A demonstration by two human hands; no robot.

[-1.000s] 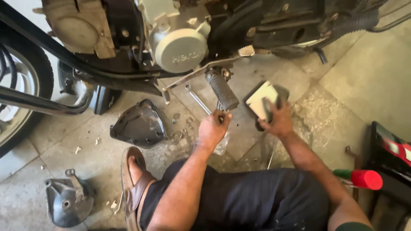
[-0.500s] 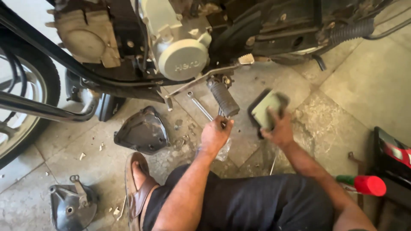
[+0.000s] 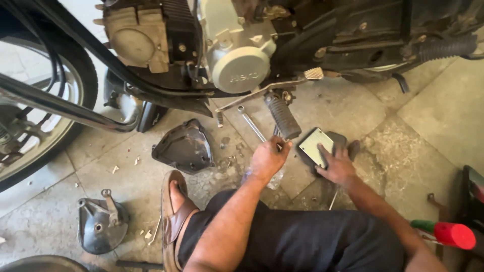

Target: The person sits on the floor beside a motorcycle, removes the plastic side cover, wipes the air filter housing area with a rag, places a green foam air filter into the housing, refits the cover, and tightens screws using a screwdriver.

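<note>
Left hand [image 3: 268, 159]: fingertips hidden against the footpeg [image 3: 282, 116], whatever is pinched too small to tell. Wheel [image 3: 35, 116] cut off at left edge. Red-capped can [image 3: 446, 234] cut off at right. Motorcycle top out of frame.

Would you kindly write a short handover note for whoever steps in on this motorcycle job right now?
Left hand: closed around a small tool or part just below the ribbed footpeg; what it holds is hidden.
Right hand: fingers rest on the pale rectangular filter element in its dark holder, on the floor.
Nearby: spanner on the tiles, black side cover, and a second cover beside the sandalled foot.
Done: both covers lie off the bike.
Left: filter and covers are not yet on the bike.
</note>
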